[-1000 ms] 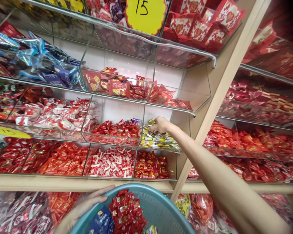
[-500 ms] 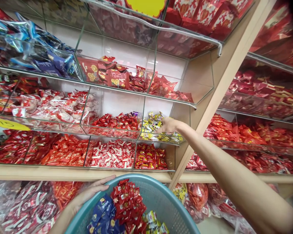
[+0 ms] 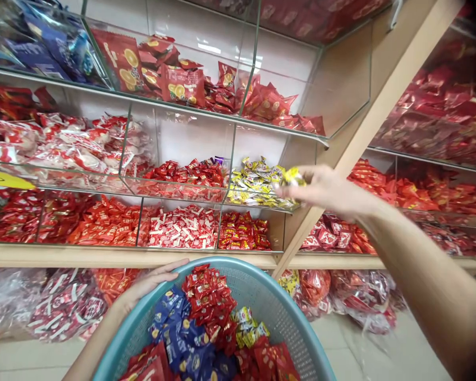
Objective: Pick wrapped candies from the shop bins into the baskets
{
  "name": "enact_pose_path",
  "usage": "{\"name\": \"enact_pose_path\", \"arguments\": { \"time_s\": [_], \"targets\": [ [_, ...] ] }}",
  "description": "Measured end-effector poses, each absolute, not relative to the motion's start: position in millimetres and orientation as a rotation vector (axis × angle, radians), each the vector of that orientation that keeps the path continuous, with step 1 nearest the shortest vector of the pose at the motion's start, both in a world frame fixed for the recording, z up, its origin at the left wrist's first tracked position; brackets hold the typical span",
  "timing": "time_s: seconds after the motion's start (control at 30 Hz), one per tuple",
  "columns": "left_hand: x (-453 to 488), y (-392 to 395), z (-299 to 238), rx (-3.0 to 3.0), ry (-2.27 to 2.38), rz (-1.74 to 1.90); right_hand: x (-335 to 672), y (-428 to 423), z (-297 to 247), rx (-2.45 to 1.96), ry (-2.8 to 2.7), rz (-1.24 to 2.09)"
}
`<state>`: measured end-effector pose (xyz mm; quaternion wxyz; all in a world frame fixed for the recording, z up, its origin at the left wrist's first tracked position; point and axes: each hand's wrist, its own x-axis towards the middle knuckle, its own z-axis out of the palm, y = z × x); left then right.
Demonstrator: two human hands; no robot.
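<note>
My right hand [image 3: 321, 188] is closed around some yellow-and-white wrapped candies [image 3: 293, 177], just in front of the shelf post. Left of it, more candies of that kind [image 3: 257, 182] fill a glass-fronted compartment. My left hand [image 3: 153, 280] grips the left rim of a teal plastic basket [image 3: 307, 346], fingers over the edge. Inside the basket lie blue packets [image 3: 182, 338], a heap of small red packets [image 3: 208, 296], a few yellow candies [image 3: 249, 327] and larger red packets [image 3: 273, 360] at the bottom.
Glass dividers split the shelves into compartments of red candies [image 3: 186, 177], red-and-white candies [image 3: 184, 226] and orange-printed red packets [image 3: 182, 84]. A slanting wooden post [image 3: 365, 127] stands at the right. Under the wooden ledge [image 3: 63, 256] sit clear bags of candy [image 3: 69, 304] on the floor.
My right hand has come out of the yellow candy compartment, moving right and nearer with candies in it. The view has shifted down, showing more of the basket. My left hand stays on the rim.
</note>
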<state>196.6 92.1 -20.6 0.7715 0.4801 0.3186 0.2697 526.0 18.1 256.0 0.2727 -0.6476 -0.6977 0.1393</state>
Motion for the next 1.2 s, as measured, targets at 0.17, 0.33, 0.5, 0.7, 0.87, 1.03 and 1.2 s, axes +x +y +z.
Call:
{"name": "enact_pose_path", "arguments": {
  "time_s": [0.17,0.33,0.5,0.7,0.87,1.03,1.2],
  "targets": [
    [197.4,89.1,-15.9,1.059,0.694,0.574,511.3,-15.0,135.2,-1.708,-2.340,0.619],
    [197.8,85.7,-11.4,1.067,0.693,0.550,495.8,-20.6,50.6,-1.988,-2.741,0.298],
    [196.7,85.9,-14.0,1.069,0.687,0.571,483.5,-17.3,41.7,-1.997,-2.815,0.206],
    [195.3,86.2,-16.9,1.051,0.702,0.577,485.8,-13.3,31.5,-1.972,-2.789,0.224],
    [195.1,87.4,-17.4,1.043,0.713,0.574,501.8,-20.6,29.3,-1.965,-2.720,0.238],
    [195.3,87.5,-17.4,1.053,0.705,0.588,507.6,-28.7,26.0,-2.003,-2.707,0.273],
    [195.4,88.1,-20.9,1.065,0.698,0.590,497.6,-24.2,22.2,-1.944,-2.757,0.263]
  ]
}}
